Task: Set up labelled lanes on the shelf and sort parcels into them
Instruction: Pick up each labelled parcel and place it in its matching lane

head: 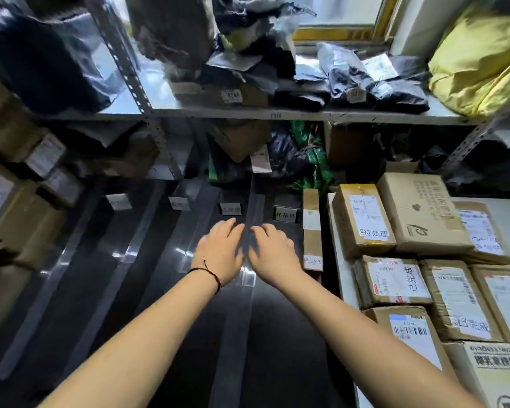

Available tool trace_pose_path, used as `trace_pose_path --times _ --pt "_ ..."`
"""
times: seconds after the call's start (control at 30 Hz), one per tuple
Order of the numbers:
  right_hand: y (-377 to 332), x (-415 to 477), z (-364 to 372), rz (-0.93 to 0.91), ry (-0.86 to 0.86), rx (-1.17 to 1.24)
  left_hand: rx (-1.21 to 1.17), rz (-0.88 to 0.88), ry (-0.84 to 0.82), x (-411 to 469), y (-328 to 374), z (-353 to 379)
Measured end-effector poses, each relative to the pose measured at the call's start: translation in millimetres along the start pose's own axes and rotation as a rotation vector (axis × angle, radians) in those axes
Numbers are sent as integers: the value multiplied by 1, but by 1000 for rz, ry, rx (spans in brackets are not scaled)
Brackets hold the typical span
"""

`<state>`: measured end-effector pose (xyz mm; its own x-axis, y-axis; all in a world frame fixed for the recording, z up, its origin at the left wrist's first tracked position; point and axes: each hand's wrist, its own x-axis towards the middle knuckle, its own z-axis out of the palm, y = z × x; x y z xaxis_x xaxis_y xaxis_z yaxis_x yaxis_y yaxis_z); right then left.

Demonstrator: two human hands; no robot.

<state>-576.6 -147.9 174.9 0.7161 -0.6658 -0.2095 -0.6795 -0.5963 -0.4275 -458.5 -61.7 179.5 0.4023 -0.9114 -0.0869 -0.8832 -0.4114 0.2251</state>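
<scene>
A dark shelf surface [171, 293] is split into lanes by clear plastic divider strips [249, 219]. Small white label cards [231, 208] stand at the far ends of the lanes. My left hand [220, 250] and my right hand [273, 253] lie palm down on either side of one divider, fingers stretched forward and touching it. A narrow cardboard parcel [312, 231] with a handwritten label lies in the rightmost lane, just right of my right hand. Labelled cardboard parcels [364, 220] are packed on a white surface at right.
An upper metal shelf [277, 114] carries dark plastic mail bags [362, 81] and a yellow bag [480, 63]. Behind the lanes lie green and black bags [312, 160]. Brown boxes [15, 201] are stacked at left. Perforated steel uprights [136, 83] frame the shelves.
</scene>
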Motion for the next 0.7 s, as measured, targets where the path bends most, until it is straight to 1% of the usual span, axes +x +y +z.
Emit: trace_pose_path --times 0.07,0.2,0.3,0.4,0.5,0.7 --pt "-46 -11 1 -96 35 -62 156 33 77 -32 -31 -28" --pt "-149 -33 8 -280 141 -82 259 -12 194 -99 -105 -81" --pt "-235 -54 14 -399 236 -59 254 -55 318 -155 -156 -124" --pt "-320 -83 19 -485 283 -7 253 -103 458 -216 -204 -164" --pt "-387 -107 28 -580 311 69 229 -161 557 -268 -243 -194" --pt "-497 -141 50 -738 294 147 59 -265 735 -358 -322 -238"
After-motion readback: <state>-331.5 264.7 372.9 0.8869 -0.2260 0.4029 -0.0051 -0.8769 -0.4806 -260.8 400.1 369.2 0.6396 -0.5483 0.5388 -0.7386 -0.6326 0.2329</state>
